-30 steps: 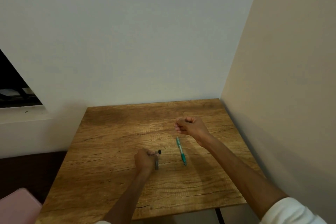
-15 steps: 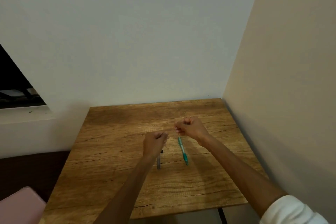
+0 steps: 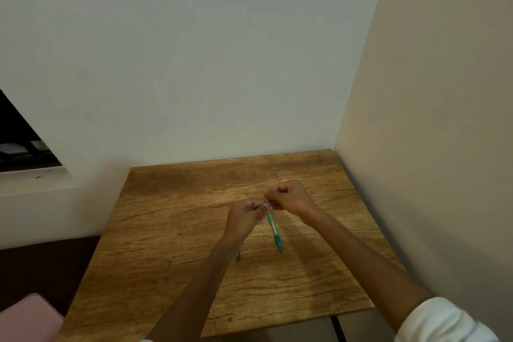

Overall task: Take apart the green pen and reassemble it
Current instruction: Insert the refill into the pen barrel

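The green pen body [image 3: 274, 233] lies on the wooden table [image 3: 166, 233], its darker green tip end toward me. Just behind it my left hand [image 3: 243, 220] and my right hand [image 3: 289, 198] meet fingertip to fingertip above the table. Both pinch a small thin pen part [image 3: 266, 202] between them; it is too small to make out. A grey pen piece [image 3: 238, 255] rests on the table, mostly hidden under my left forearm.
The table stands in a corner, with a white wall behind it and a beige wall [image 3: 430, 147] tight along its right edge. A dark window opening [image 3: 19, 141] is at the left. A pink object [image 3: 27, 319] sits at the lower left, beside the table.
My left hand let go of the grey piece, which stays on the table, and moved up and right to meet my right hand. The right hand stayed almost still.
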